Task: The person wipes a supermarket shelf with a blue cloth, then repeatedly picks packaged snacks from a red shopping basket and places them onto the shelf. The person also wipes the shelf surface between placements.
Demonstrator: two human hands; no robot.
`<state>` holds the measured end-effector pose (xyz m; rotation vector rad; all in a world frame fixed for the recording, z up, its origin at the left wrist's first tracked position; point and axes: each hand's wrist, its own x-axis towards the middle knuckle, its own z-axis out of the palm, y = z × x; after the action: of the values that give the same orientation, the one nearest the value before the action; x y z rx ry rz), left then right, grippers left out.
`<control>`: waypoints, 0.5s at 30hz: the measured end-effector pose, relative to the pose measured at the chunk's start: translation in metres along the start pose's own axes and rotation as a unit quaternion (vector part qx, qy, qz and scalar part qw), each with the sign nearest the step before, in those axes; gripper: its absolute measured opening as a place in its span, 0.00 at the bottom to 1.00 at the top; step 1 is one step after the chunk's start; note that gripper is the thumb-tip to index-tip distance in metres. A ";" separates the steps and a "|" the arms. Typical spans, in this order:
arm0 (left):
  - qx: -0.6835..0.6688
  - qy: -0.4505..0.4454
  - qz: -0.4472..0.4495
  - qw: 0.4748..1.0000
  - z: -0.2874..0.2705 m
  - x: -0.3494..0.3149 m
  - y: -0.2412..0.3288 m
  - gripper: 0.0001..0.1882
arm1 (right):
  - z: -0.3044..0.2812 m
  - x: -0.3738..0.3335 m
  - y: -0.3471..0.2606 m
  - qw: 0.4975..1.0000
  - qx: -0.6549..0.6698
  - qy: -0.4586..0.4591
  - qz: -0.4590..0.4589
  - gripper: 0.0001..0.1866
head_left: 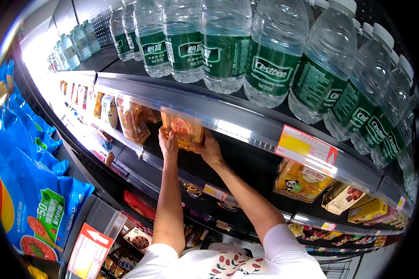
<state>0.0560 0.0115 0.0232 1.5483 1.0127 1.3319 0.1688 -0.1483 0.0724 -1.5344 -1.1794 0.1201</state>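
Both my arms reach forward onto the shelf below the bottled water. Between my hands is an orange-and-clear bread package (184,130), standing near the shelf's front under the upper ledge. My left hand (168,143) grips its left side, and my right hand (209,149) grips its lower right side. Part of the package's top is covered by the upper shelf edge. Just left of it stands another bread package (132,121) in clear and brown wrapping. I cannot tell whether the held package touches the shelf.
Clear water bottles with green labels (226,51) line the upper shelf (181,90). A price tag (307,146) hangs from its edge. To the right sit a yellow bread package (300,179) and a snack box (344,195). Blue snack bags (28,186) crowd the left side.
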 end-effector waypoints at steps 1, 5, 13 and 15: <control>-0.026 0.001 0.009 1.000 0.002 0.014 -0.014 0.21 | 0.009 0.005 0.004 0.999 0.049 0.011 -0.023 0.27; -0.160 0.001 0.053 0.986 0.019 0.048 -0.045 0.23 | 0.040 0.020 0.049 0.999 -0.017 0.009 0.047 0.25; 0.041 0.007 0.096 0.995 0.014 0.075 -0.100 0.26 | 0.051 0.013 0.049 0.995 0.077 0.024 0.055 0.25; 0.076 -0.011 0.127 0.989 0.032 0.059 -0.083 0.24 | 0.034 0.010 0.050 0.995 0.062 0.028 0.070 0.26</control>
<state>0.0899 0.0917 -0.0392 1.8528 0.9450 1.4336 0.1823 -0.1105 0.0257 -1.4999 -1.0021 0.2375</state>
